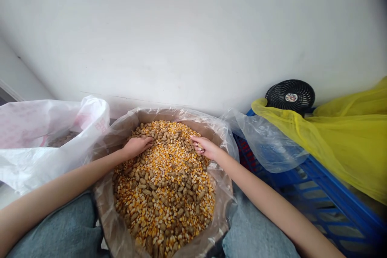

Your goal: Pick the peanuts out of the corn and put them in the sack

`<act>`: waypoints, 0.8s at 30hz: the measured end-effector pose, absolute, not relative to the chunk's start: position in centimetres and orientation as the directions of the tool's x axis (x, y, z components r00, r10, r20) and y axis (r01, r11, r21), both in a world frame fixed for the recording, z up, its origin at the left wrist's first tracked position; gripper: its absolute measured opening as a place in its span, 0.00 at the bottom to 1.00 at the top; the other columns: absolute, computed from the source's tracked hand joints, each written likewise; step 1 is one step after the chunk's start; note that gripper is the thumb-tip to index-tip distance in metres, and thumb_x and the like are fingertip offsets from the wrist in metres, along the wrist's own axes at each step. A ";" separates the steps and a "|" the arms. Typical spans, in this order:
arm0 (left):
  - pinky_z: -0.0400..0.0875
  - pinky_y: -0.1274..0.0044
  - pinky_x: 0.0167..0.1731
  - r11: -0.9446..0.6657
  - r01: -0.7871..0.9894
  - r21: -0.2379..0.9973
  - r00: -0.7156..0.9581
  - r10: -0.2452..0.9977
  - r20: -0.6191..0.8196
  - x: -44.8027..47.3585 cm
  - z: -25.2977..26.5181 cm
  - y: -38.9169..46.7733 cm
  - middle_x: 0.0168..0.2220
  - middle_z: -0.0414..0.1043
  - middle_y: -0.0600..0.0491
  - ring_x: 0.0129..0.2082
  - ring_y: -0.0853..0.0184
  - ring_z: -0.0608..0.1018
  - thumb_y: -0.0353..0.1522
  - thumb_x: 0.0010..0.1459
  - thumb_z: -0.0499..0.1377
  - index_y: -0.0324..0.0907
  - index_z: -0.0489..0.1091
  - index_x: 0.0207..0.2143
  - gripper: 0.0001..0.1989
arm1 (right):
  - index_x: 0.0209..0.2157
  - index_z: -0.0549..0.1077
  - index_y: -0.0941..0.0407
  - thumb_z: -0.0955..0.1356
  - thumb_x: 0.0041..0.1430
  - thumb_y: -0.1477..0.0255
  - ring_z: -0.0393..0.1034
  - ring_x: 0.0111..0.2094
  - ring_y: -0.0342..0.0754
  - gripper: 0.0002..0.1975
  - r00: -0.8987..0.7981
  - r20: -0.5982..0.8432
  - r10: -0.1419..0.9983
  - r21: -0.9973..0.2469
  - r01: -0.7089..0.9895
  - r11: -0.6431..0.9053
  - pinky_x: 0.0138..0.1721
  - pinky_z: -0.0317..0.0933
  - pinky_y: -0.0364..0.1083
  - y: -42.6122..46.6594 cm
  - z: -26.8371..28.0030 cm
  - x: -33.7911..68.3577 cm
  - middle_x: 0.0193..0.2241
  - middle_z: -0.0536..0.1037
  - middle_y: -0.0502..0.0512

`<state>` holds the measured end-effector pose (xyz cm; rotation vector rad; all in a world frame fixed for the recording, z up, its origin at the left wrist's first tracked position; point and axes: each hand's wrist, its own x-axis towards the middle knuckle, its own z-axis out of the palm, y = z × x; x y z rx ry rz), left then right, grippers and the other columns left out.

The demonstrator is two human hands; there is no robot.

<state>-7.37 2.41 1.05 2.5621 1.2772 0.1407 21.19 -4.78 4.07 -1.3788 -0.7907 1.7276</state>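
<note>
Between my knees stands a box lined with a clear plastic bag (225,139). It holds yellow and white corn kernels (169,155) mixed with unshelled peanuts (181,193). My left hand (138,147) is at the far left part of the mix, its fingers bent down together against the peanuts and kernels. What those fingers hold, if anything, is hidden. On the far right side, my right hand (206,148) is closed just above the kernels, with a peanut (200,145) showing at its fingers.
To the left, a white plastic sack (60,165) gapes open with brownish contents inside. On the right is a blue plastic crate (329,185), with yellow mesh netting (341,141) over it and a black fan (292,96) by the wall. A white wall (187,40) rises behind the box.
</note>
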 end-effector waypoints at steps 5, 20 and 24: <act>0.59 0.79 0.27 -0.400 0.799 0.449 0.482 0.872 -0.082 -7.2 0.8 2.9 0.27 0.68 0.53 0.29 0.66 0.70 0.41 0.50 0.49 0.43 0.64 0.32 0.13 | 0.20 0.56 0.57 0.61 0.50 0.62 0.40 0.11 0.32 0.15 -0.170 -0.521 0.836 -0.805 -0.229 -0.548 0.10 0.32 0.35 -4.8 4.1 21.3 0.13 0.52 0.42; 0.50 0.83 0.11 0.483 -0.144 0.864 0.535 0.772 -0.342 -7.5 4.5 2.1 0.14 0.42 0.61 0.12 0.78 0.51 0.39 0.51 0.47 0.40 0.52 0.19 0.14 | 0.20 0.51 0.56 0.55 0.53 0.62 0.50 0.16 0.36 0.14 -0.074 -0.416 0.906 -0.907 -0.031 -0.419 0.12 0.40 0.35 -4.6 4.6 22.3 0.18 0.57 0.48; 0.46 0.85 0.10 0.476 -0.107 0.873 0.516 0.777 -0.360 -7.5 4.6 2.0 0.20 0.54 0.59 0.13 0.79 0.52 0.32 0.48 0.49 0.39 0.57 0.24 0.05 | 0.19 0.50 0.56 0.56 0.52 0.59 0.47 0.14 0.36 0.17 0.011 -0.361 0.933 -0.901 0.254 -0.352 0.13 0.40 0.38 -5.0 4.1 21.9 0.16 0.56 0.47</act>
